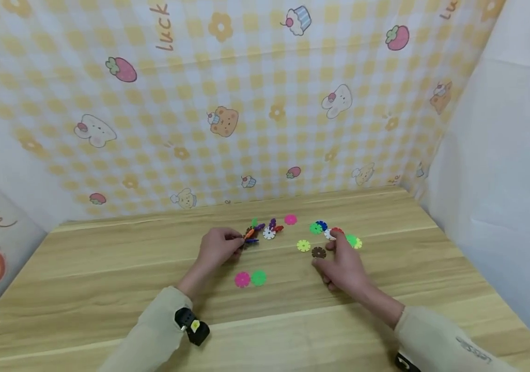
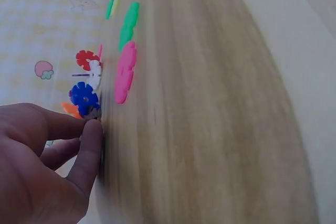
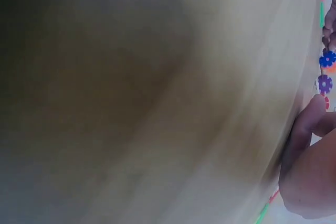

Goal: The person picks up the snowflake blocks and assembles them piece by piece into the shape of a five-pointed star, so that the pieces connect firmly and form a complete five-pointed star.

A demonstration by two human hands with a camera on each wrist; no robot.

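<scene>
Thumb and fingers of my left hand [image 1: 218,249] pinch a joined cluster of plastic snowflake discs at its near side. An orange disc [image 1: 249,234] and a blue disc [image 2: 84,96] stand on edge in that cluster. Just to its right is a white disc [image 1: 269,234] with purple and red discs upright on it; whether it joins the cluster I cannot tell. My right hand [image 1: 346,267] is over the loose discs, index finger stretched toward a red disc [image 1: 338,230], thumb apart beside a brown disc [image 1: 318,252]. No disc shows between its thumb and finger.
Near the right hand lie a yellow disc [image 1: 304,246], a green disc [image 1: 315,228] and several others. A pink disc [image 1: 290,220] sits farther back. Closer to me, a magenta disc [image 1: 242,279] lies beside another green one [image 1: 259,278]. A patterned cloth [image 1: 255,150] rises behind the wooden table [image 1: 121,268].
</scene>
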